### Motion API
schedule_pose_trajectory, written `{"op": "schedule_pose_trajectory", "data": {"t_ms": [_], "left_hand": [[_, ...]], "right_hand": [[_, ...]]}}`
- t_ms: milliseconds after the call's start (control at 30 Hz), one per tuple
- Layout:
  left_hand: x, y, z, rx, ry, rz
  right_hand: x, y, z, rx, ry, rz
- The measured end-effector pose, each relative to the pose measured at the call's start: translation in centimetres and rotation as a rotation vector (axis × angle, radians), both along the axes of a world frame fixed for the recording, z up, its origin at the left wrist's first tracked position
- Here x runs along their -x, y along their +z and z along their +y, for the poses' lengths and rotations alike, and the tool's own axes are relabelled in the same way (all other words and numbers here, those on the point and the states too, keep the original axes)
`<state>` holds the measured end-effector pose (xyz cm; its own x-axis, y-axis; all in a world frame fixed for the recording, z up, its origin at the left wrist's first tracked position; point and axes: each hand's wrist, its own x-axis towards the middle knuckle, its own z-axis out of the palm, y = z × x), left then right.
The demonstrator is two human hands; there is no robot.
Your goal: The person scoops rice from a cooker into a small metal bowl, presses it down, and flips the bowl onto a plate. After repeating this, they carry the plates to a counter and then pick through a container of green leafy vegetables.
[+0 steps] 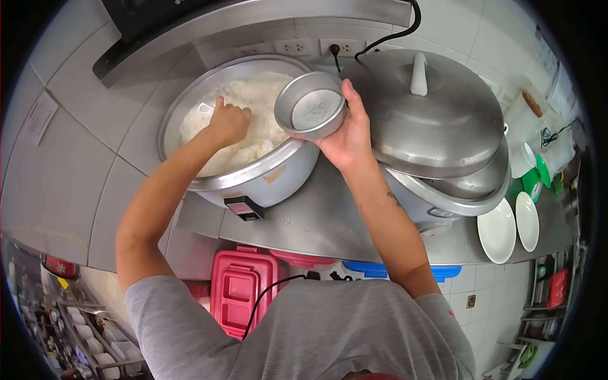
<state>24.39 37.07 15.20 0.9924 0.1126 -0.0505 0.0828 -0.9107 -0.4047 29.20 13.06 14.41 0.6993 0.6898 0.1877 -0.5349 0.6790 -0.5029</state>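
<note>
A large open rice cooker (266,178) stands on the steel counter, filled with white rice (259,101). My left hand (227,123) is down inside the pot, closed around the handle of a white rice paddle (206,107) whose blade is buried in the rice. My right hand (345,130) holds a small empty metal bowl (311,106) over the pot's right rim, tilted toward me.
A second big cooker (443,190) with a domed metal lid (434,114) sits right of the open pot. White plates (497,231) lie at the counter's right end. Wall sockets (294,46) with cords run behind. Red and blue plastic boxes (240,288) sit under the counter.
</note>
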Motion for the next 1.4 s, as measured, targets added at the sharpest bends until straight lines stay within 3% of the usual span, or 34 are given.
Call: {"op": "schedule_pose_trajectory", "data": {"t_ms": [100,233,333,433,533,600,700,867,1000,1133,1233,1400], "left_hand": [[2.2,0.6,-1.6,0.120,0.054,0.172],[3.3,0.0,1.0,0.307,0.043,0.068],[3.5,2.4,2.0,0.694,0.348,0.356],[3.9,1.5,5.6,0.858,0.105,0.354],[4.0,3.1,8.4,1.434,0.381,0.297],[4.2,6.9,7.2,1.162,0.336,0.029],[2.6,10.0,6.1,0.601,0.261,-0.167],[0.8,9.1,-1.3,-0.023,0.099,-0.382],[-1.1,7.8,2.6,-0.151,0.125,-0.526],[-4.7,0.1,11.3,-0.534,-0.014,-0.316],[-4.9,-1.0,8.5,-0.426,-0.101,-0.204],[-3.0,-1.1,3.9,-0.245,-0.064,-0.042]], "right_hand": [[-0.3,0.0,0.5,-0.028,-0.014,-0.009],[-0.9,0.1,1.9,-0.019,-0.098,-0.060],[-1.7,0.1,2.9,-0.014,-0.035,-0.060],[-1.6,0.4,4.0,0.058,-0.049,-0.068],[-2.0,0.0,5.5,0.117,-0.053,-0.045],[-2.7,-0.3,6.6,0.192,-0.065,-0.027],[-3.2,-0.6,9.2,0.259,-0.025,0.034],[-1.1,1.4,9.9,0.113,0.081,0.153],[-2.4,0.8,9.8,0.076,0.054,0.180],[-2.8,0.7,9.1,0.070,0.016,0.150],[-2.5,1.2,8.6,0.064,-0.040,0.119],[-2.3,1.4,7.6,0.069,-0.059,0.106]]}}
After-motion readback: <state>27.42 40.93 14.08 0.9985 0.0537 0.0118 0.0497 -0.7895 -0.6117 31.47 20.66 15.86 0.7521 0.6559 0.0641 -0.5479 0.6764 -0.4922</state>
